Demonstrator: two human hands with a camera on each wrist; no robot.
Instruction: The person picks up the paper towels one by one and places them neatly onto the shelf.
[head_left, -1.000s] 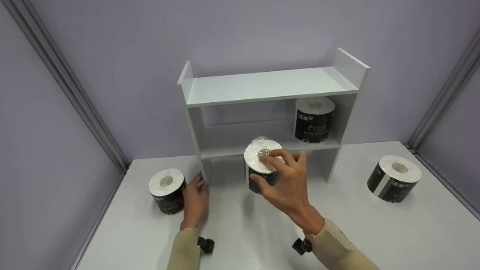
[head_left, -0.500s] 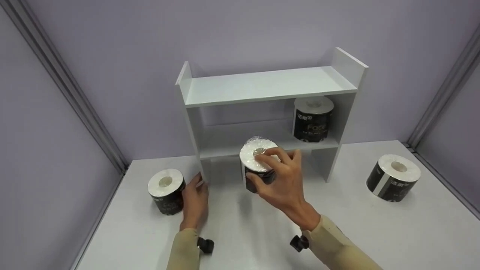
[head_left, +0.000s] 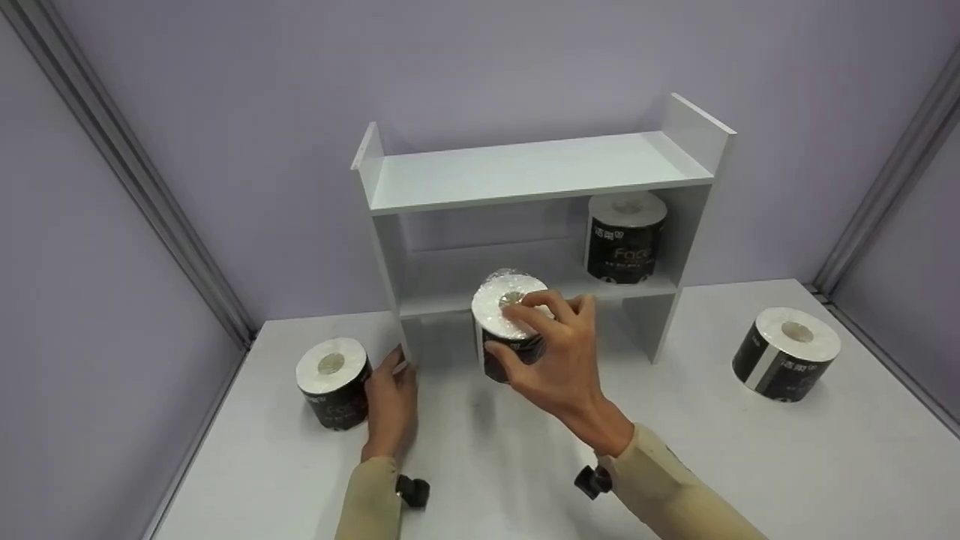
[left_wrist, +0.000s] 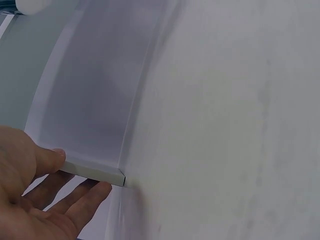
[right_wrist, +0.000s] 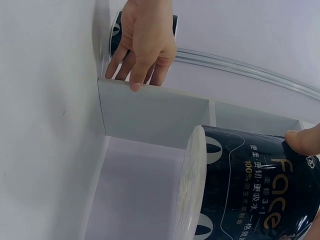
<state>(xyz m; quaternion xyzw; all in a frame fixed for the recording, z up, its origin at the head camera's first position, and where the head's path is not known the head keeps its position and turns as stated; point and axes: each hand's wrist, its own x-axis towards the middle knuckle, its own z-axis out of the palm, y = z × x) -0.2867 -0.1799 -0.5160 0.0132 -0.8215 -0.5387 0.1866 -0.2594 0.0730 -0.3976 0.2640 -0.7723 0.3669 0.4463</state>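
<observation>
My right hand (head_left: pixel 562 364) holds a wrapped toilet roll (head_left: pixel 491 311) off the table, in front of the middle board of the white shelf unit (head_left: pixel 540 171). Its fingers are at the core hole and the thumb lies against the black wrapper. In the right wrist view, the roll's "Face" label (right_wrist: pixel 275 187) shows, with the thumb at its edge. Low on the shelf unit's left side, my left hand (head_left: pixel 391 409) grips the front edge of the side panel (left_wrist: pixel 95 172), thumb on one face and fingers on the other.
Another roll (head_left: pixel 626 244) stands on the middle board at its right end. One roll (head_left: pixel 337 386) is on the table close to my left hand, and one (head_left: pixel 787 356) stands at the far right. Pale walls (head_left: pixel 525 60) enclose the white table (head_left: pixel 480 480).
My right hand has carried the held roll a little to the left and slightly upward. The left hand stays on the side panel.
</observation>
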